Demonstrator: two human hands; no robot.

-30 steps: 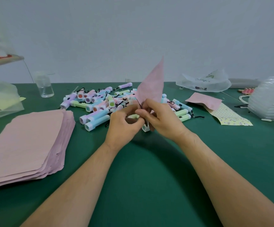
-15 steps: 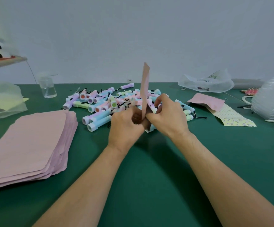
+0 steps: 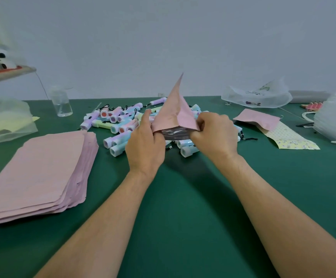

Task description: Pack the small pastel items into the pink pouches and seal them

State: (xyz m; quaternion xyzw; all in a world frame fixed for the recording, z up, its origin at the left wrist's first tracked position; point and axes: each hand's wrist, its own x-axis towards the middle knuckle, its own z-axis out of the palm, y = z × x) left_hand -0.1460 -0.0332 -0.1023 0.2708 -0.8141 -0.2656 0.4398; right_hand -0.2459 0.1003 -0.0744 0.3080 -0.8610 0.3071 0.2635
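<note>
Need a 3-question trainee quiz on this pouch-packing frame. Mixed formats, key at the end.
1. True or false: the left hand and the right hand grip the pink pouch at its mouth, which is pulled open.
2. The stack of flat pouches lies: A) to the left of the left hand; B) to the right of the right hand; C) leaning against the wall.
3. Fill in: the pile of pastel items lies on the green ____, behind the hands.

Key: 1 true; 2 A; 3 table.
</note>
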